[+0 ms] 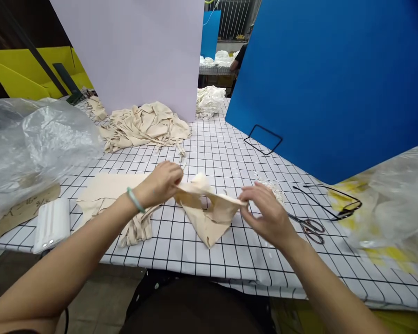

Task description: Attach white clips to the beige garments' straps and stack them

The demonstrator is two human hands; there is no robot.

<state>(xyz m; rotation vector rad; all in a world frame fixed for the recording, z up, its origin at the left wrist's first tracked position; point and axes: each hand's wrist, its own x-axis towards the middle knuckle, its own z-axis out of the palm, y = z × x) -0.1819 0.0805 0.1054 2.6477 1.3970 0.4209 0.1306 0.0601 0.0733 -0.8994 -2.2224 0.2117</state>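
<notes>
So both hands are on one beige cloth piece (pixel 209 211), held stretched between them just above the checked table (pixel 230 157). Left hand (pixel 160 184) pinches its left end, right hand (pixel 266 211) pinches the right end with fingers curled. Scissors (pixel 311 228) lie just right of the right hand, a cloth pile (pixel 144 124) sits further back, well apart.

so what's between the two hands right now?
A beige fabric piece spans the gap. The left hand grips one end and the right hand pinches the other, above the grid-patterned table cover. This shows in the head view.
</notes>
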